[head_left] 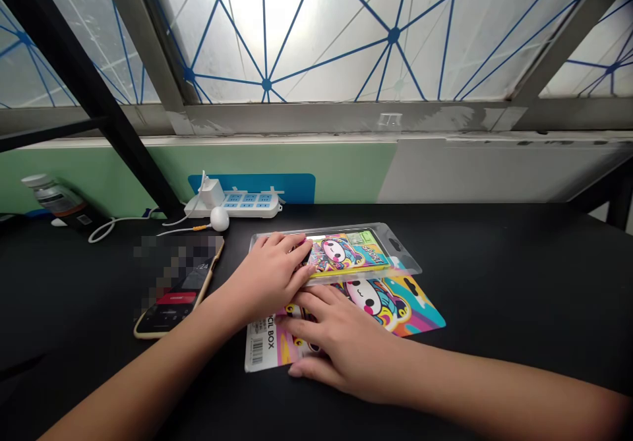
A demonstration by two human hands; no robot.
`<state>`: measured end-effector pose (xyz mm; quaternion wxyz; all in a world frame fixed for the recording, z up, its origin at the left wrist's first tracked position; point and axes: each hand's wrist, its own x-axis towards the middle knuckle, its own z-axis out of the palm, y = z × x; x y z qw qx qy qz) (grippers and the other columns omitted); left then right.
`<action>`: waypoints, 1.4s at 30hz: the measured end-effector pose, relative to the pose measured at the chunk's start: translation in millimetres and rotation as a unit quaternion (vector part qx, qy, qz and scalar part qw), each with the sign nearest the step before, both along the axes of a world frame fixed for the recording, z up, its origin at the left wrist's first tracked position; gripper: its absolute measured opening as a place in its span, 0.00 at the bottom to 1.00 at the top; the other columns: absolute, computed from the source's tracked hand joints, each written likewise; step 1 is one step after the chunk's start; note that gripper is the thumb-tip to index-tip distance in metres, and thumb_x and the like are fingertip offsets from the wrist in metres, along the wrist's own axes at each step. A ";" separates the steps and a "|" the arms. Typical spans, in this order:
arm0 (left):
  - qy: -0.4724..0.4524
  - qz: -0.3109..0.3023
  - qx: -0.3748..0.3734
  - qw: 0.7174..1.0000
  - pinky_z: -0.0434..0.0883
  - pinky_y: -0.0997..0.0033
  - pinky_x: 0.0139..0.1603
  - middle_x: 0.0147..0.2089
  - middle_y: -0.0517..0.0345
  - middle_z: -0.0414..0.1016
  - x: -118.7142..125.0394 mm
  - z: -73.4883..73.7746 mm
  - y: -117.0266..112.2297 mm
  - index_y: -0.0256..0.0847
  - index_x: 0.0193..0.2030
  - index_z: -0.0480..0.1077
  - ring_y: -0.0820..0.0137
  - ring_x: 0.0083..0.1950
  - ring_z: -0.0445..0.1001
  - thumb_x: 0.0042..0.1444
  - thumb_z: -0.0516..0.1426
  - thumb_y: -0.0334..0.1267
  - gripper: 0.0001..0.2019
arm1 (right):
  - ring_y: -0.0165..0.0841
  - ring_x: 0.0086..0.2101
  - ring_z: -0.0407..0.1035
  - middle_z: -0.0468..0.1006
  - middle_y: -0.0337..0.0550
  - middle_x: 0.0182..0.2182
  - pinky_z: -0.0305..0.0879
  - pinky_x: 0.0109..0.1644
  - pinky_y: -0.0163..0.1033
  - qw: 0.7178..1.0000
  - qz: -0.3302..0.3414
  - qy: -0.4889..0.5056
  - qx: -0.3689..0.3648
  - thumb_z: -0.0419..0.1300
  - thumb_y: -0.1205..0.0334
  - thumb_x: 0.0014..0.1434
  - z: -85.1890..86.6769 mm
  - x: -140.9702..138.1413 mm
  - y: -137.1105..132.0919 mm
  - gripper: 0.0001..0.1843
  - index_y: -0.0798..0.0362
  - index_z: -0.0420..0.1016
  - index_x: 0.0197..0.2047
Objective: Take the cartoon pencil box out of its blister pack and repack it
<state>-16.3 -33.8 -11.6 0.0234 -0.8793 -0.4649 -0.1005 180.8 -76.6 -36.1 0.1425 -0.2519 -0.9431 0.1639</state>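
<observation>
A clear plastic blister shell [403,263] holding a colourful printed pencil box [346,253] lies lengthwise across the black tabletop [74,309] — the left hand [270,276] curled over its left end, the right hand [341,342] spread flat on the glossy printed backing card [410,309] just below — a gold-edged smartphone [168,302] beside the left wrist.

The left hand [270,276] presses on a clear plastic blister shell [398,256] around a colourful cartoon pencil box [343,253], at the frame's centre. The right hand [346,342] lies flat across a glossy printed cartoon backing card [413,312] beneath it. A gold-edged smartphone [171,289] lies to the left; a white power strip [237,205] sits farther up on the black table [494,243].
</observation>
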 end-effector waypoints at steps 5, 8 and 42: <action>0.003 0.001 0.005 1.000 0.66 0.45 0.62 0.69 0.47 0.70 0.4 -0.6 0.4 0.39 0.68 0.67 0.51 0.63 0.68 0.74 0.47 0.45 0.23 | 0.45 0.56 0.65 0.75 0.52 0.53 0.65 0.63 0.49 1.000 -0.003 0.015 0.012 0.58 0.52 0.70 -2.0 -5.3 -2.2 0.16 0.52 0.78 0.52; 0.004 0.001 0.009 1.000 0.66 0.46 0.63 0.69 0.46 0.70 1.5 -0.9 0.3 0.39 0.68 0.67 0.51 0.64 0.68 0.74 0.48 0.45 0.22 | 0.45 0.54 0.67 0.76 0.52 0.51 0.67 0.62 0.50 0.999 -0.014 0.020 0.034 0.59 0.53 0.70 -5.8 -9.2 -4.3 0.15 0.52 0.78 0.52; -0.058 0.002 -0.016 0.998 0.62 0.45 0.66 0.70 0.50 0.70 -9.6 -1.7 5.8 0.44 0.66 0.67 0.54 0.67 0.67 0.72 0.50 0.47 0.20 | 0.50 0.47 0.69 0.77 0.52 0.47 0.73 0.49 0.56 0.983 -0.171 -0.061 0.022 0.65 0.39 0.59 35.4 85.5 110.6 0.26 0.48 0.81 0.52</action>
